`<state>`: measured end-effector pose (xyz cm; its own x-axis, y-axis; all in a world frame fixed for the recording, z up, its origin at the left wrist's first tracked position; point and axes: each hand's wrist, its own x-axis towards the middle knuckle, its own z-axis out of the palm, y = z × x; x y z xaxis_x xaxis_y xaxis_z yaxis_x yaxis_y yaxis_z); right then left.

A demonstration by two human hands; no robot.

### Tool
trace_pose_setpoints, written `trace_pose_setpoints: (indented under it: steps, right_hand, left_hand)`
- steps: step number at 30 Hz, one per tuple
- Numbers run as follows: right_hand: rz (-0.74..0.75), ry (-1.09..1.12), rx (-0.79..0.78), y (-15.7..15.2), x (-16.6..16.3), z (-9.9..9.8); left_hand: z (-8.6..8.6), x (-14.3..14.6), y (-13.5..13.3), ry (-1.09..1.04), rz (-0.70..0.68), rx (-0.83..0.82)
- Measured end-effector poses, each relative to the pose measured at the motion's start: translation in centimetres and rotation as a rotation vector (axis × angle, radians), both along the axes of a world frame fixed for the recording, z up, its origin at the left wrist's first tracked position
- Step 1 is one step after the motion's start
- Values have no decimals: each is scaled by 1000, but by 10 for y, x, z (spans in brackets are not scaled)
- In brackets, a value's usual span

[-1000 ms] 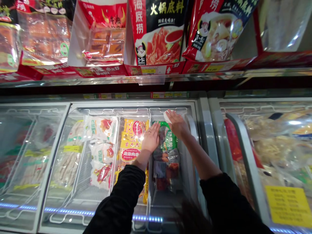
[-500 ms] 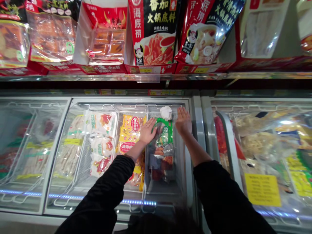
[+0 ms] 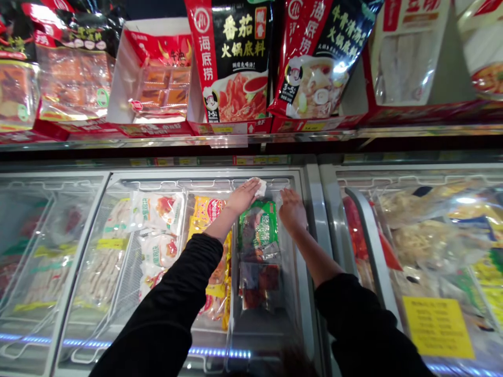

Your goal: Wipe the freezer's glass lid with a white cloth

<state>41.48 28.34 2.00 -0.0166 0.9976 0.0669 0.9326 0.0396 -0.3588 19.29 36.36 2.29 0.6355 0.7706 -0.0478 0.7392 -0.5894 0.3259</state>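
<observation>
My left hand (image 3: 242, 197) reaches over the glass freezer lid (image 3: 294, 272) near its back edge. Its fingers lie stretched over a crumpled white cloth (image 3: 260, 188), which pokes out past the fingertips. To the right, my right hand (image 3: 293, 209) rests at the glass near the lid's right frame, fingers loosely bent and holding nothing that I can see. Below the glass between my hands lies a green food packet (image 3: 259, 225). Yellow packets (image 3: 198, 214) are partly hidden under my left forearm.
A metal-edged shelf (image 3: 168, 140) with hotpot base packets (image 3: 236, 68) overhangs the back of the freezer. White packets (image 3: 159, 209) fill a wire basket at the left. A raised grey handle (image 3: 369, 251) and a yellow notice (image 3: 438, 327) are on the right-hand freezer.
My left hand has slid up and right from above the packets onto the white cloth. The fingers of my right hand have bent somewhat. The view has tilted slightly upward.
</observation>
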Motion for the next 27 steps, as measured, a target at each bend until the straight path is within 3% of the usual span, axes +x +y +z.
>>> trace_pose_setpoints:
  steps: [4, 7, 10, 12, 15, 17, 22, 25, 27]
  right_hand:
    - [2, -24, -18, -1, -3, 2]
    - [14, -49, -44, -1, -6, 5]
    - [19, -54, -49, -1, -7, 8]
    - [24, -54, -45, 0, -7, 9]
    - [26, -44, -28, 0, -6, 7]
    - [21, -31, -18, 0, -5, 6]
    - [8, -5, -23, 1, -4, 6]
    - [6, 10, -19, 2, -4, 6]
    - [9, 12, -17, 2, -4, 6]
  left_hand:
    - [-14, 12, -26, -10, 190, 49]
    - [-16, 42, -41, -14, 69, 39]
    - [-11, 58, -24, -15, -23, 13]
    - [-7, 56, -4, -4, -15, -12]
    - [-5, 44, 11, 20, 131, -27]
    - [-6, 42, 1, 33, 202, -31]
    - [-6, 64, -30, 32, -20, -53]
    - [-1, 69, -15, 51, -97, -81]
    - [2, 62, 0, 53, -27, -92]
